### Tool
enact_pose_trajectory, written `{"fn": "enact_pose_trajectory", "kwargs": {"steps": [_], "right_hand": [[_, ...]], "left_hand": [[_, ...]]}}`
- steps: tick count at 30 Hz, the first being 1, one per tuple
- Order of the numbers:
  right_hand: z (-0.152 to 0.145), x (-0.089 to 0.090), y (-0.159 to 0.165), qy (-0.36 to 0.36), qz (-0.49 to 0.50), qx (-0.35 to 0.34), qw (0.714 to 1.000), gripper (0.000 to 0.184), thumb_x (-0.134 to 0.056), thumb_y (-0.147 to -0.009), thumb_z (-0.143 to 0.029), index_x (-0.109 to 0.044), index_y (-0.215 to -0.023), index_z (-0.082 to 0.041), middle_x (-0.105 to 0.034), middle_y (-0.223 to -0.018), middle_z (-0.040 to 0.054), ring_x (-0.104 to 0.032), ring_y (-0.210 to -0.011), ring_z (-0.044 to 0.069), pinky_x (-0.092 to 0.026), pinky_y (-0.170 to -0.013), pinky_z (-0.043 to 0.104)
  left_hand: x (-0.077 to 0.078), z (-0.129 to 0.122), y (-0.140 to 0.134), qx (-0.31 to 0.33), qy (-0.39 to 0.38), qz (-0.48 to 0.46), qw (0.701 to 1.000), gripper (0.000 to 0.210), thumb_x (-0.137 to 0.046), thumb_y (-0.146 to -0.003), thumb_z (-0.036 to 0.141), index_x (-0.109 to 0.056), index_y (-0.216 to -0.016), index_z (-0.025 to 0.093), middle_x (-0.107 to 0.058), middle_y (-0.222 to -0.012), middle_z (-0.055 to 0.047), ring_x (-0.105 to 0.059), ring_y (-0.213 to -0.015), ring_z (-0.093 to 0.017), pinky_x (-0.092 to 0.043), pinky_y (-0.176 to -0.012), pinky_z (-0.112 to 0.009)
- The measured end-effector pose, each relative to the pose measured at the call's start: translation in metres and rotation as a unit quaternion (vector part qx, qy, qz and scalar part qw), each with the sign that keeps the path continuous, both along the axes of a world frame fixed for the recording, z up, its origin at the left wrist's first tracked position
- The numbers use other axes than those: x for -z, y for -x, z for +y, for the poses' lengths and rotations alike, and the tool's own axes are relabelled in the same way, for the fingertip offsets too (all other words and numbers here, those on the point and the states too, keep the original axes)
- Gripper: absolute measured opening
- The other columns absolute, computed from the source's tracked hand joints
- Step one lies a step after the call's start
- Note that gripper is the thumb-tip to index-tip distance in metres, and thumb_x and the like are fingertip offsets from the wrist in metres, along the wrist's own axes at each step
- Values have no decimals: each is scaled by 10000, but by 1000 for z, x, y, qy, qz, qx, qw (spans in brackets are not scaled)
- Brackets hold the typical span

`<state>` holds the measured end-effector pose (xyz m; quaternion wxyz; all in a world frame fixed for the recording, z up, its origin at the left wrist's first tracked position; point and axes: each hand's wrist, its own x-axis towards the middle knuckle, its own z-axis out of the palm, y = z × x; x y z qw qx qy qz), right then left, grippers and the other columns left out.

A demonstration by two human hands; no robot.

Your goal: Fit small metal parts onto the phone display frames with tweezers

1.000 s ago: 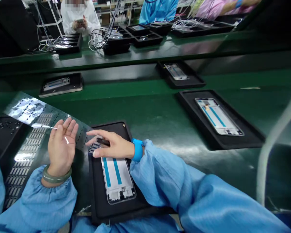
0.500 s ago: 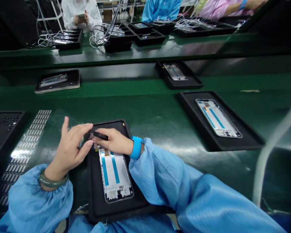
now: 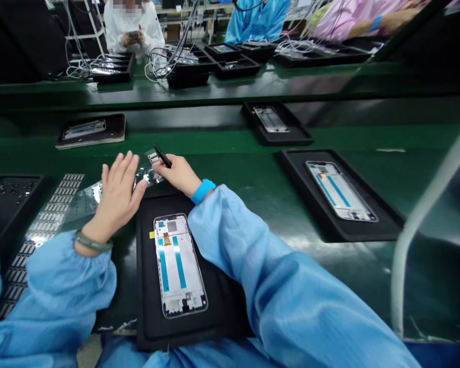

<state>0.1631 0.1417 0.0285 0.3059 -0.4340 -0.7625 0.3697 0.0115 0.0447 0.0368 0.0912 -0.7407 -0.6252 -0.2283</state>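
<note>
My left hand (image 3: pixel 118 197) is open, fingers stretched, over a clear plastic sheet (image 3: pixel 86 200) behind the tray. My right hand (image 3: pixel 181 174) is closed around a slim black pen-like tool (image 3: pixel 162 156) at the sheet's right end, where small dark-and-white stickers show. Whether the fingertips also pinch the sheet, I cannot tell. In front of me a white phone frame (image 3: pixel 187 276) with two blue strips, an orange flex piece and a yellow tab lies in a black tray (image 3: pixel 149 312), with neither hand touching it.
A strip of white rectangular stickers (image 3: pixel 53 217) lies left, beside a tray of small parts (image 3: pixel 9 197). Another phone frame in a tray (image 3: pixel 310 209) sits right, near a pale hose (image 3: pixel 400 260). More trays stand further back; people are across the bench.
Both hands have moved up and away from the phone frame, uncovering its upper end. The right hand carried the black tool to the plastic sheet, which now shows between the hands.
</note>
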Motion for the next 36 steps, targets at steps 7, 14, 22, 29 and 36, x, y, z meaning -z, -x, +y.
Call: {"fn": "enact_pose_trajectory", "kwargs": {"steps": [7, 14, 22, 29, 36], "right_hand": [[54, 31, -13, -65, -129, 75, 987, 232, -489, -852, -402, -574, -834, -187, -644, -861, 74, -593, -848, 218, -413, -732, 313], [66, 40, -14, -97, -119, 31, 988, 115, -524, -828, -283, -531, -912, -205, -637, -921, -1, -569, -812, 141, -390, -696, 243], [66, 40, -6, -123, -165, 15, 978, 96, -499, -832, -285, -562, -853, -216, -643, -816, 9, -552, -721, 167, -306, -593, 255], [60, 36, -4, -148, -183, -12, 972, 106, -470, -840, -219, -561, -895, -215, -644, -922, 24, -557, -797, 169, -320, -629, 260], [63, 36, -2, -136, -188, 4, 973, 109, -476, -841, -232, -578, -867, -201, -648, -850, 39, -555, -750, 175, -330, -624, 262]], "left_hand": [[28, 55, 10, -5, 209, 26, 978, 443, -206, -958, 428, -507, -1255, 296, -464, -1387, -42, -371, -1302, -256, -218, -1032, -644], [26, 67, 5, 45, 178, 51, 982, 435, -413, -890, 393, -471, -1293, 239, -290, -1493, -58, -174, -1390, -269, -81, -1102, -586], [36, 79, 8, 101, 226, 62, 967, 467, -311, -911, 354, -379, -1367, 278, -331, -1475, -39, -226, -1380, -250, -146, -1087, -592], [35, 78, 7, 105, 227, 65, 966, 463, -299, -916, 351, -372, -1370, 305, -345, -1464, -37, -220, -1380, -259, -138, -1083, -602], [37, 79, 7, 105, 233, 73, 964, 465, -291, -924, 359, -350, -1383, 315, -325, -1478, -39, -203, -1386, -269, -131, -1078, -609]]}}
